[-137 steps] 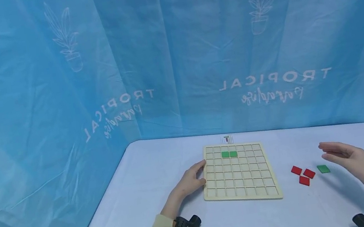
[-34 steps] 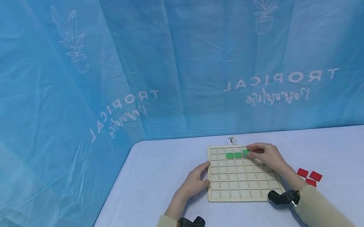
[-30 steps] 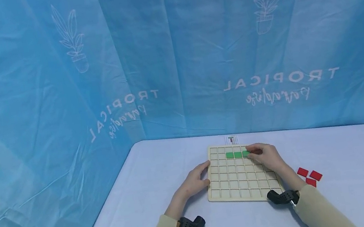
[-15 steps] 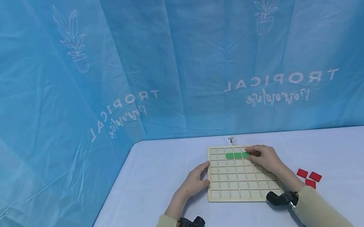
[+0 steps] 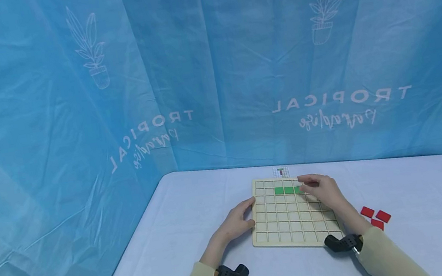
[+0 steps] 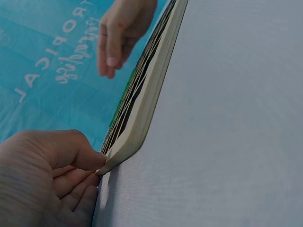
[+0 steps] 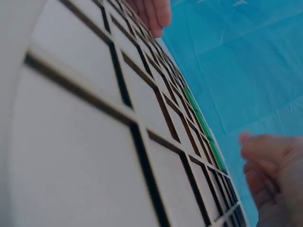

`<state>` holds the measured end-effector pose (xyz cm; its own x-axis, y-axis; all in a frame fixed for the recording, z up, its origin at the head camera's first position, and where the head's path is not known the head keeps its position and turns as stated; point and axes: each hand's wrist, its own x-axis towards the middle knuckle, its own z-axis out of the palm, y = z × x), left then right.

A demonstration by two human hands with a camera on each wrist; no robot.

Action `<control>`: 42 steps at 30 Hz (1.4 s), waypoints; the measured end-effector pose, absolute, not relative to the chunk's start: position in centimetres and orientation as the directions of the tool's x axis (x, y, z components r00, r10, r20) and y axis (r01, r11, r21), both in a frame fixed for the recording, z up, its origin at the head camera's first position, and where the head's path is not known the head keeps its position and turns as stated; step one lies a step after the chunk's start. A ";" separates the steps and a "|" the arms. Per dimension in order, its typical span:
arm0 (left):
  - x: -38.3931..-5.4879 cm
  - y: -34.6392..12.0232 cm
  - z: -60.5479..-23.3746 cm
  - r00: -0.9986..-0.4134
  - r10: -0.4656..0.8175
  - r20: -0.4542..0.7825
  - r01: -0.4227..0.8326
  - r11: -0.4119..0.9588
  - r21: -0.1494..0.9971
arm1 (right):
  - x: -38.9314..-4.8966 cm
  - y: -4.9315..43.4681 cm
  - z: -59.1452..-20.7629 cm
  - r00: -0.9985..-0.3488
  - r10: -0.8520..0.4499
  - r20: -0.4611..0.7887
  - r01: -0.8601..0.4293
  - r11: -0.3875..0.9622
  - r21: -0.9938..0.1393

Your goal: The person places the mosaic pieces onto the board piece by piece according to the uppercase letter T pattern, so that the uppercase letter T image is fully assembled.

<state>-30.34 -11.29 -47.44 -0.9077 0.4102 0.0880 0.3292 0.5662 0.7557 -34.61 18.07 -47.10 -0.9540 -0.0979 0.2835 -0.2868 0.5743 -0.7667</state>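
Note:
A pale wooden grid board [image 5: 284, 217] lies on the white table, with three green square tiles [image 5: 284, 190] side by side in one row near its far edge. My left hand [image 5: 233, 222] rests against the board's left edge, thumb and forefinger spread along it; the left wrist view shows the thumb [image 6: 90, 158] right at the rim. My right hand [image 5: 322, 191] is just over the board by the rightmost green tile. In the right wrist view its fingers [image 7: 265, 146] hold nothing, and the green tiles [image 7: 201, 120] sit in the grid.
Three red square tiles [image 5: 376, 217] lie on the table to the right of the board, beside the right forearm. A small printed grid card [image 5: 281, 172] lies behind the board's far edge. Blue curtains [image 5: 268, 53] surround the table at the back and left.
The right hand has come from the right side to the board with a green tile, set it at the end of the green row and let go. The left hand keeps to the edge.

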 end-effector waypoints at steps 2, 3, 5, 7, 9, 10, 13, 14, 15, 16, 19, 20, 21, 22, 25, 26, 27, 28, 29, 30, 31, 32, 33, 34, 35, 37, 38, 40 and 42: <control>-30.3 -11.2 -47.5 -0.907 0.411 0.090 0.332 0.567 0.754 | -34.3 18.2 -46.2 -0.955 -0.096 0.280 -0.289 0.514 -0.808; -30.3 -11.2 -47.5 -0.907 0.412 0.091 0.333 0.567 0.754 | -34.1 18.4 -45.7 -0.955 -0.100 0.279 -0.292 0.488 -0.823; -30.3 -11.2 -47.5 -0.905 0.415 0.095 0.338 0.564 0.753 | -33.7 18.9 -44.7 -0.955 -0.105 0.278 -0.295 0.451 -0.842; -30.3 -11.2 -47.5 -0.904 0.418 0.096 0.340 0.562 0.754 | -33.5 19.7 -44.0 -0.953 -0.100 0.285 -0.300 0.427 -0.853; -30.4 -11.2 -47.6 -0.904 0.418 0.093 0.338 0.563 0.754 | -34.5 21.7 -45.0 -0.954 -0.078 0.288 -0.293 0.432 -0.853; -30.5 -11.2 -47.6 -0.904 0.417 0.092 0.336 0.562 0.755 | -34.9 22.7 -45.3 -0.952 -0.077 0.296 -0.300 0.427 -0.853; -30.6 -11.2 -47.7 -0.906 0.414 0.087 0.330 0.565 0.756 | -34.1 25.0 -44.9 -0.953 -0.057 0.299 -0.290 0.474 -0.831; -30.7 -11.3 -47.7 -0.905 0.416 0.090 0.334 0.563 0.755 | -33.4 25.7 -44.4 -0.956 -0.055 0.289 -0.278 0.493 -0.824; -30.7 -11.3 -47.7 -0.904 0.417 0.089 0.334 0.563 0.756 | -32.2 26.1 -43.4 -0.957 -0.057 0.284 -0.272 0.512 -0.814; -30.6 -11.3 -47.7 -0.904 0.419 0.089 0.334 0.561 0.757 | -31.0 26.5 -42.5 -0.960 -0.056 0.273 -0.261 0.527 -0.809; -30.7 -11.5 -47.8 -0.901 0.424 0.089 0.338 0.561 0.755 | -28.7 28.5 -41.9 -0.968 -0.039 0.249 -0.224 0.582 -0.781; -30.7 -11.5 -47.8 -0.901 0.423 0.090 0.338 0.560 0.757 | -28.2 29.3 -42.1 -0.970 -0.043 0.240 -0.219 0.590 -0.777; -30.7 -11.6 -47.8 -0.904 0.419 0.084 0.331 0.562 0.758 | -27.8 30.0 -42.2 -0.972 -0.045 0.230 -0.211 0.595 -0.776; -30.7 -11.6 -47.9 -0.906 0.415 0.083 0.327 0.561 0.760 | -27.5 30.7 -42.4 -0.975 -0.046 0.220 -0.203 0.600 -0.774; -30.7 -11.7 -47.8 -0.912 0.405 0.074 0.312 0.563 0.766 | -26.5 32.5 -43.1 -0.981 -0.057 0.185 -0.180 0.610 -0.771; -30.7 -11.6 -47.8 -0.912 0.403 0.072 0.310 0.563 0.766 | -26.2 33.0 -43.4 -0.984 -0.055 0.169 -0.167 0.611 -0.774; -30.7 -11.6 -47.8 -0.913 0.402 0.068 0.306 0.565 0.766 | -25.9 33.4 -43.7 -0.987 -0.052 0.153 -0.152 0.610 -0.777; -30.7 -11.6 -47.7 -0.913 0.401 0.066 0.304 0.566 0.766 | -25.6 33.9 -44.0 -0.989 -0.049 0.140 -0.140 0.612 -0.778; -30.7 -11.6 -47.7 -0.913 0.402 0.065 0.304 0.568 0.765 | -25.4 34.3 -44.3 -0.991 -0.045 0.128 -0.129 0.612 -0.780; -30.6 -11.5 -47.6 -0.913 0.402 0.064 0.304 0.569 0.764 | -25.1 34.6 -44.7 -0.992 -0.039 0.119 -0.118 0.612 -0.782; -30.6 -11.5 -47.6 -0.913 0.403 0.063 0.305 0.570 0.763 | -24.9 34.9 -45.0 -0.993 -0.033 0.111 -0.108 0.613 -0.783; -30.6 -11.5 -47.5 -0.912 0.405 0.067 0.308 0.569 0.762 | -24.7 35.2 -45.3 -0.994 -0.024 0.103 -0.096 0.616 -0.782; -30.5 -11.4 -47.5 -0.911 0.407 0.070 0.312 0.567 0.762 | -24.5 35.5 -45.5 -0.995 -0.020 0.095 -0.086 0.619 -0.780; -30.5 -11.4 -47.4 -0.910 0.409 0.073 0.315 0.566 0.762 | -24.3 35.7 -45.8 -0.996 -0.016 0.086 -0.077 0.625 -0.776; -30.5 -11.4 -47.4 -0.908 0.411 0.075 0.318 0.564 0.762 | -24.2 35.9 -46.1 -0.997 -0.016 0.077 -0.070 0.628 -0.775; -30.4 -11.3 -47.3 -0.906 0.415 0.082 0.325 0.559 0.763 | -24.0 36.1 -46.6 -0.998 -0.019 0.061 -0.059 0.630 -0.774; -30.4 -11.3 -47.3 -0.905 0.417 0.087 0.330 0.557 0.762 | -23.9 36.1 -46.9 -0.998 -0.027 0.059 -0.062 0.632 -0.773; -30.5 -11.2 -47.4 -0.905 0.418 0.084 0.329 0.557 0.763 | -23.6 36.0 -47.2 -0.997 -0.041 0.062 -0.074 0.634 -0.770; -30.5 -11.2 -47.5 -0.902 0.422 0.092 0.336 0.554 0.762 | -23.3 35.9 -47.4 -0.996 -0.053 0.077 -0.093 0.640 -0.763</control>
<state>-30.49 -11.17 -47.50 -0.9021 0.4216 0.0921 0.3365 0.5536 0.7618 -23.35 35.94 -47.38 -0.9956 -0.0530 0.0772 -0.0932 0.6402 -0.7625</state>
